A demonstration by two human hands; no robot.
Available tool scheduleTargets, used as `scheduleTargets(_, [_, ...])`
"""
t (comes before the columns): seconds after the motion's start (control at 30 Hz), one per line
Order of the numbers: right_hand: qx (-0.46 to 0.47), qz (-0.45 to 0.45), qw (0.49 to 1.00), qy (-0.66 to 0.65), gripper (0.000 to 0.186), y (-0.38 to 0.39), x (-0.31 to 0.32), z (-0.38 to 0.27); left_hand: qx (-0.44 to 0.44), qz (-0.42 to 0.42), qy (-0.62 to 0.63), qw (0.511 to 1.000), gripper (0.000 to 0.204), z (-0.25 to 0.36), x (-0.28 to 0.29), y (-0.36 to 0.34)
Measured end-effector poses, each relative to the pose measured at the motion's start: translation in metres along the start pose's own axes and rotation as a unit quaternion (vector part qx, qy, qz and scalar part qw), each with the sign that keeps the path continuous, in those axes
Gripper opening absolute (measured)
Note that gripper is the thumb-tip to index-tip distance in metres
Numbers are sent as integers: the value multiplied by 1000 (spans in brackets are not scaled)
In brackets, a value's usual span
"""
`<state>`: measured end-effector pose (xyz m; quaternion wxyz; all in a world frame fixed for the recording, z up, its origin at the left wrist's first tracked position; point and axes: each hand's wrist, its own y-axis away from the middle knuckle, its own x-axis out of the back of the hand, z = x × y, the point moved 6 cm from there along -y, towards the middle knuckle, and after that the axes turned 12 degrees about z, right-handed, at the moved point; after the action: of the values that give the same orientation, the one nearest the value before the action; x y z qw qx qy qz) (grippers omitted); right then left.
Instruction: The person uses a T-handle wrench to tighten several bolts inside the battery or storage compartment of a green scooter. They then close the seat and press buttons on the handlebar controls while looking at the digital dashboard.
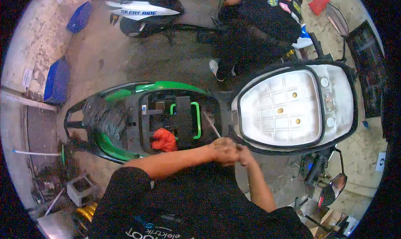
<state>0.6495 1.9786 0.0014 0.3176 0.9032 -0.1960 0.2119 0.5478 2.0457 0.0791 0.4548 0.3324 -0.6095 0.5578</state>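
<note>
My left hand and my right hand are closed close together round the near end of a long, thin metal tool, just left of the raised scooter seat with its white underside. The tool's shaft reaches into the open storage bay of the green and black scooter; its far tip is hard to make out. In the bay are a black box-like part, a bright green loop handle and a crumpled red cloth or bag.
A person in dark clothes is beyond the scooter, near a white and black scooter. Blue bins stand along the left wall, with a concrete block lower left. A dark panel and mirrors are at the right.
</note>
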Motion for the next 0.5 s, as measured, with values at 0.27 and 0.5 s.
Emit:
scheduleTargets(0.27, [454,116,883,11,46,10,22,-245,-188,77,-104,974,23,34,31,-4])
scheduleTargets(0.5, [209,168,909,320,39,-18,72,-196,213,366,202,883,17,-43,90,61])
